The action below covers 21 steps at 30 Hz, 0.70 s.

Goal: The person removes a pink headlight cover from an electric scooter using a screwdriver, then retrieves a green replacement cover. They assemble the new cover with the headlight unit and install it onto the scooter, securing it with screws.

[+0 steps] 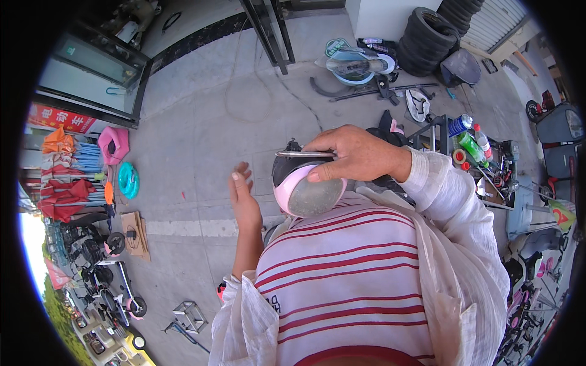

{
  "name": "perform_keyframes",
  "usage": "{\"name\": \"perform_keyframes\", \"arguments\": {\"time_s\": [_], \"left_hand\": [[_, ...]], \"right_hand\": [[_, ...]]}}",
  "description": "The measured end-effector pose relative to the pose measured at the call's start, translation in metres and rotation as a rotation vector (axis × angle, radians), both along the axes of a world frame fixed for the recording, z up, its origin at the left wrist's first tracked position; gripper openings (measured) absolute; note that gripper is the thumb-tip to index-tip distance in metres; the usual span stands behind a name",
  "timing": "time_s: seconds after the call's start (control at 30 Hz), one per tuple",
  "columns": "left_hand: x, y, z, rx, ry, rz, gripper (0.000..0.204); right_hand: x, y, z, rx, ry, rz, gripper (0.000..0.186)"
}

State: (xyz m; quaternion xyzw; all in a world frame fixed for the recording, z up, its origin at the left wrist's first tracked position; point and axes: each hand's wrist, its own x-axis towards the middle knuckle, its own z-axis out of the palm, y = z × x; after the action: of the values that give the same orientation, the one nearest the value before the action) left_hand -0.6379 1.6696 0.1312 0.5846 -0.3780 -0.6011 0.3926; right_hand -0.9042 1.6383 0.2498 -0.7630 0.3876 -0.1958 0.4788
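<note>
My right hand (360,152) is closed around a rounded pink and black part (290,189) with an oval, dusty grey face, perhaps a scooter lamp or mirror. Its thumb presses on the edge of that face. Under the fingers, along the black top, lies a thin metal rod-shaped tool (305,154); its other end is hidden by the hand. To the left of the part, my left hand (244,198) is raised with nothing in it, its fingers apart and slightly curled.
A tool stand (436,137) with bottles and hand tools is at my right. Stacked tyres (424,46) and a blue basin (351,64) lie ahead. Folded umbrellas (70,189), a turquoise coil (128,180) and flattened cardboard (134,235) are on the left. A metal frame (190,316) stands on the floor.
</note>
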Motion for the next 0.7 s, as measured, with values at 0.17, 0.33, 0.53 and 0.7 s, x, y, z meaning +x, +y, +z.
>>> {"name": "perform_keyframes", "arguments": {"time_s": [0.17, 0.33, 0.53, 0.7], "left_hand": [[-0.041, 0.002, 0.076, -0.557, -0.138, -0.694, 0.067], [-0.063, 0.018, 0.074, -0.505, -0.081, -0.557, 0.06], [-0.089, 0.026, 0.077, -0.5, -0.065, -0.423, 0.048], [-0.109, 0.029, 0.076, -0.523, -0.088, -0.314, 0.042]], "right_hand": [[-0.004, 0.005, -0.017, 0.071, 0.058, 0.073, 0.055], [-0.035, 0.034, -0.036, 0.505, -0.34, -0.037, 0.057], [-0.061, 0.046, -0.048, 0.367, -0.466, -0.077, 0.06], [-0.071, 0.038, -0.042, 0.331, -0.347, -0.102, 0.056]]}}
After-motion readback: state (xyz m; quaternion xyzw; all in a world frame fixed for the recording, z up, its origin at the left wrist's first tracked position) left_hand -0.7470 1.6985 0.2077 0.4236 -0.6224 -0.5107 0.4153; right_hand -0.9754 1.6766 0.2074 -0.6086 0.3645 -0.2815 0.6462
